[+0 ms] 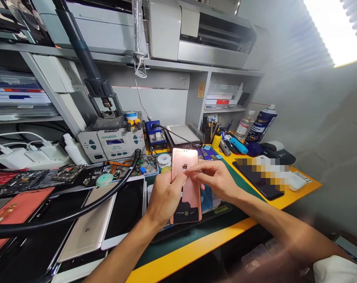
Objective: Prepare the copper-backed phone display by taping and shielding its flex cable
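Observation:
My left hand grips a rose-gold phone back panel upright, holding it by its left edge. The panel has black adhesive patches on its lower part. My right hand reaches across from the right, with its thumb and forefinger pinched at a small dark piece near the middle of the panel. The fingers hide most of that piece, so its exact shape cannot be seen.
A rework station with a thick black hose stands behind my hands. Several phones and panels lie at the left. A green cutting mat covers the yellow bench. Bottles and a spray can stand at the back right.

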Available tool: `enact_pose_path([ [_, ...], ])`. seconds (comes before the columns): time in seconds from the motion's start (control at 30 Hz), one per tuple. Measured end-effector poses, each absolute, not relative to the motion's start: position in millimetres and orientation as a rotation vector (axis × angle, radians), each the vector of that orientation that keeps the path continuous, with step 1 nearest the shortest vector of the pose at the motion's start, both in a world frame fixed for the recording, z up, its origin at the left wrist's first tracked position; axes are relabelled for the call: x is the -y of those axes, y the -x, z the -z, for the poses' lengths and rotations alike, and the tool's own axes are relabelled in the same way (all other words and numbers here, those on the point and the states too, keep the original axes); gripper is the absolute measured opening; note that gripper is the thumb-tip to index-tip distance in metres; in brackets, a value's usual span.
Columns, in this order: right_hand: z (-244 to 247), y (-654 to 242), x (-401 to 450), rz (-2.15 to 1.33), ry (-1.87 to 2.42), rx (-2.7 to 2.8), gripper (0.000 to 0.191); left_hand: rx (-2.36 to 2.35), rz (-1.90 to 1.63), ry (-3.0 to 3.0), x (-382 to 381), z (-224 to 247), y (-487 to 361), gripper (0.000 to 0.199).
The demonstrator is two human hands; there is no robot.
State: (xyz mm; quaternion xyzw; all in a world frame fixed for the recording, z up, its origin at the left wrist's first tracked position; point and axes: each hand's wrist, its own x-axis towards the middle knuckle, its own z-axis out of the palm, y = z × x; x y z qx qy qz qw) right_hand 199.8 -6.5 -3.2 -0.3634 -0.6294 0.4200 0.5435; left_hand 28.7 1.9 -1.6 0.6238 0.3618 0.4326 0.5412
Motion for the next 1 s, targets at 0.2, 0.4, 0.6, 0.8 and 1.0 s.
enact_pose_path([
  [0.2,0,-196,10,-0.99,0.815,1.441,0.046,-0.77,-0.975,-1.49,-1,0,-29,0.033],
  [0.4,-6,-195,12,-1.016,0.796,1.42,0.051,-0.785,-0.987,-1.49,0,0,-28,0.029],
  [0.6,-10,-194,12,-1.053,0.813,1.407,0.052,-0.822,-1.003,-1.501,1,0,-28,0.034],
  [0.8,-7,-196,13,-1.045,0.823,1.411,0.05,-0.851,-1.008,-1.483,2,-1,-28,0.038],
  [1.0,-7,-196,13,-1.028,0.842,1.429,0.041,-0.814,-0.98,-1.44,3,-3,-28,0.039],
])
